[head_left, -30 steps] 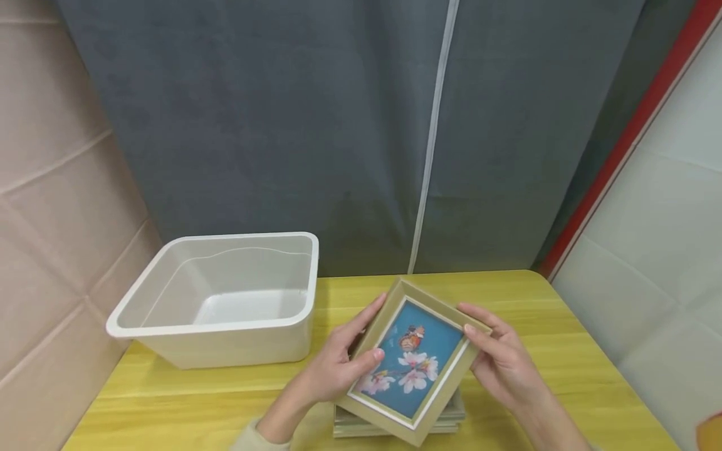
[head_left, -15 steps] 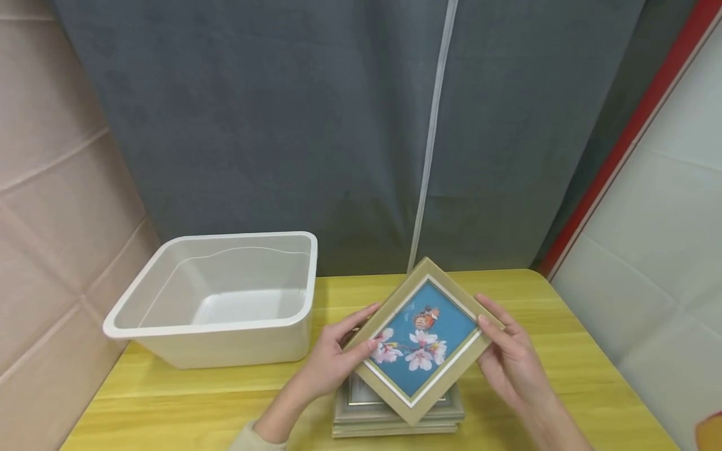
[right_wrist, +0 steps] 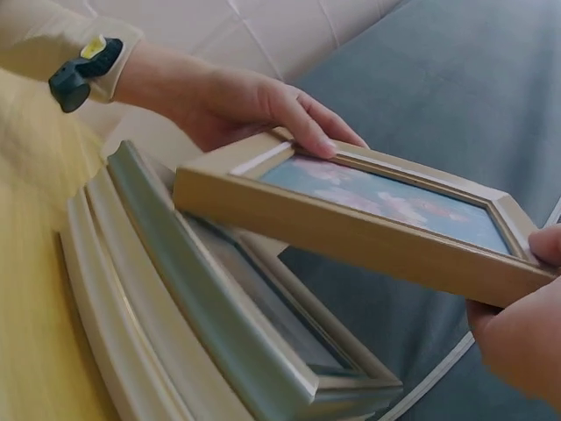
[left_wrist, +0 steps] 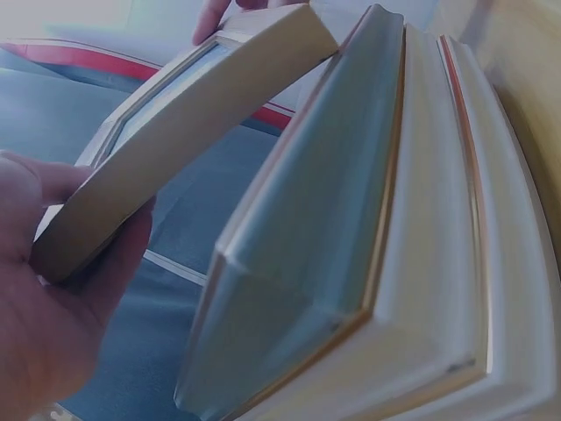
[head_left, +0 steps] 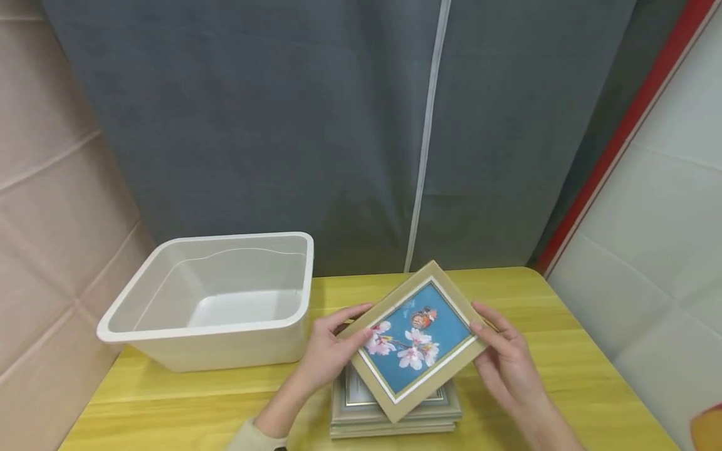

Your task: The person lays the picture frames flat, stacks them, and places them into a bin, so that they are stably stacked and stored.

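Observation:
Both hands hold a tan picture frame [head_left: 420,341] with a blue picture of pink blossoms and a butterfly. My left hand [head_left: 329,351] pinches its left corner, thumb on the front and fingers behind. At the right corner my right hand [head_left: 510,357] pinches it the same way. The frame is turned like a diamond and tilted. Under it lies a stack of picture frames [head_left: 395,428], the top one grey-green, partly hidden by the held frame. In the right wrist view, the held frame [right_wrist: 368,246] hangs over the stack [right_wrist: 210,298]; whether they touch is unclear.
An open white plastic tub [head_left: 225,344] stands at the left of the yellow wood-grain table [head_left: 564,376]. A dark grey curtain [head_left: 271,125] hangs behind the table. Pale padded panels [head_left: 637,300] flank both sides. A red and yellow thing [head_left: 707,429] shows at the right edge.
The hands have raised and turned the held frame toward a diamond position, uncovering more of the stack. Over the last half second it has shifted slightly left. Both hands keep their grip.

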Demonstrator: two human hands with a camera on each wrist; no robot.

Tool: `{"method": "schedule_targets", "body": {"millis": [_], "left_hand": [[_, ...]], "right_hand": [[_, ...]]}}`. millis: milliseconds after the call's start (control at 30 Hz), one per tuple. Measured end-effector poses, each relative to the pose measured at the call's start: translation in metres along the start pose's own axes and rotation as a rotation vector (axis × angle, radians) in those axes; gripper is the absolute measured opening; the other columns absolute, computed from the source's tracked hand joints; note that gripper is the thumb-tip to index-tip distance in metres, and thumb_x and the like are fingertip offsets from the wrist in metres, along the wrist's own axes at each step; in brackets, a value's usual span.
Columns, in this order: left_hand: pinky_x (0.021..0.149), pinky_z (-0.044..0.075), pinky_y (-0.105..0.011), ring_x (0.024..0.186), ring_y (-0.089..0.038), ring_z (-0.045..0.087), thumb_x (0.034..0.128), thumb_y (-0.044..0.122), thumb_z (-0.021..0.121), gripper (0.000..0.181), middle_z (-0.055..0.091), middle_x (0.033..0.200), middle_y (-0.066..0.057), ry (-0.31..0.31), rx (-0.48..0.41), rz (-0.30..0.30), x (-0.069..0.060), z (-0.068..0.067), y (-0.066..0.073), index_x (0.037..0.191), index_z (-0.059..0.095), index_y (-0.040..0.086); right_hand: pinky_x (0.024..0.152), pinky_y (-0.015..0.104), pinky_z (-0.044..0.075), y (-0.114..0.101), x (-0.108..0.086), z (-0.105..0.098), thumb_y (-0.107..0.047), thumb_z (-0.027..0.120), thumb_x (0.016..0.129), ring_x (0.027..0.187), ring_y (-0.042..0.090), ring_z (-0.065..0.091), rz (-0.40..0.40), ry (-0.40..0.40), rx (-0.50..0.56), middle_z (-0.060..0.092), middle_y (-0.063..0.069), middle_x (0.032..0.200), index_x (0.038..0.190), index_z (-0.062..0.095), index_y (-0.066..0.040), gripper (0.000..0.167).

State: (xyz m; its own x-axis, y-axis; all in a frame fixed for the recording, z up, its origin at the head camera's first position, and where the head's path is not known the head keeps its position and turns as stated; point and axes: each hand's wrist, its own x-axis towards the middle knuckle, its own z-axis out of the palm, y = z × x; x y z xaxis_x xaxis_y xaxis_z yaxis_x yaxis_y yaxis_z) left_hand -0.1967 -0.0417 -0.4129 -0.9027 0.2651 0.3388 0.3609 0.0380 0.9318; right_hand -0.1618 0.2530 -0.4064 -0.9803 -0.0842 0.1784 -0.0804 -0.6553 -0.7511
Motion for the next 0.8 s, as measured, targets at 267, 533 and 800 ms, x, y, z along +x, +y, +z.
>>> {"method": "schedule_targets", "body": {"millis": [267, 533, 800], "left_hand": [[0.06, 0.06, -0.032, 0.07, -0.015, 0.07, 0.0869, 0.006, 0.081, 0.032, 0.074, 0.113, -0.016, 0.121, 0.06, -0.016, 0.001, -0.001, -0.004, 0.118, 0.076, 0.004], [0.059, 0.055, -0.024, 0.066, -0.01, 0.066, 0.0832, 0.009, 0.085, 0.028, 0.075, 0.109, -0.009, 0.209, 0.14, -0.033, 0.0, -0.002, -0.009, 0.111, 0.079, 0.01], [0.062, 0.056, -0.024, 0.071, -0.011, 0.066, 0.0821, 0.012, 0.087, 0.029, 0.075, 0.11, -0.01, 0.227, 0.167, -0.043, 0.0, 0.0, -0.014, 0.11, 0.079, 0.009]], "right_hand": [[0.091, 0.033, 0.057, 0.007, -0.008, -0.008, 0.011, 0.05, 0.1, 0.105, 0.02, 0.07, 0.057, 0.108, -0.217, 0.072, 0.009, 0.117, 0.122, 0.07, -0.015, 0.039], [0.089, 0.035, 0.057, 0.013, -0.016, -0.013, 0.008, 0.058, 0.096, 0.104, 0.023, 0.071, 0.149, 0.164, -0.383, 0.073, 0.011, 0.115, 0.123, 0.068, -0.019, 0.039], [0.079, 0.028, 0.059, 0.016, -0.025, -0.014, 0.004, 0.065, 0.094, 0.099, 0.023, 0.072, 0.191, 0.203, -0.528, 0.073, 0.011, 0.114, 0.134, 0.061, -0.008, 0.042]]}}
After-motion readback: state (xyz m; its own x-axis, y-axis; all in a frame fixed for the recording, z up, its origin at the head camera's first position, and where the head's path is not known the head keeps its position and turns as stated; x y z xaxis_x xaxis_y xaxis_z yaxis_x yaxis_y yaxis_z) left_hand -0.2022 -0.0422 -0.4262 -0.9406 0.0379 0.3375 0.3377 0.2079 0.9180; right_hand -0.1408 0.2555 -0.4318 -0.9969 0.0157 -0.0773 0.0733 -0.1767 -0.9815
